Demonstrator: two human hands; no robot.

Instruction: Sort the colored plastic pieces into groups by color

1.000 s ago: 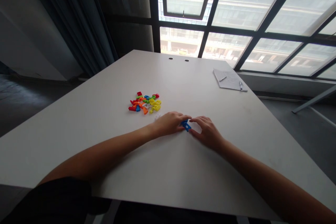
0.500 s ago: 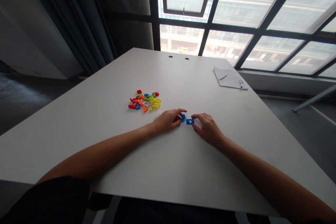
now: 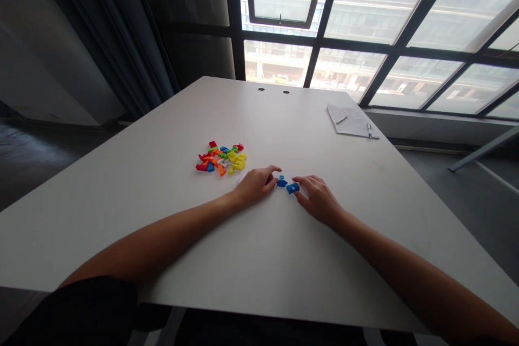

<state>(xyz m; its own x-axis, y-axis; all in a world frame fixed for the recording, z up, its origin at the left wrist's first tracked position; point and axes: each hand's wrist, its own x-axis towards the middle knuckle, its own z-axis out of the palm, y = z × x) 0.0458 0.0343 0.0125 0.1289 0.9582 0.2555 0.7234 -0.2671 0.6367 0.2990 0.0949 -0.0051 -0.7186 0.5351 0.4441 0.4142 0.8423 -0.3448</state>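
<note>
Two small blue plastic pieces lie close together on the white table. The left blue piece rests just off the fingertips of my left hand, whose index finger and thumb are apart with nothing between them. Between the thumb and fingers of my right hand is the other blue piece, which has a square opening and is slightly tilted. A pale, whitish piece is partly hidden behind my left hand.
A pile of coloured plastic pieces, in red, orange, yellow, green, blue and white, lies left of my hands. Farther right is a sheet of paper with two pens on it. Two round grommets sit near the far table edge.
My left fingers have parted from the left blue piece, which now lies free and turned. The blue piece in my right hand has tilted slightly.
</note>
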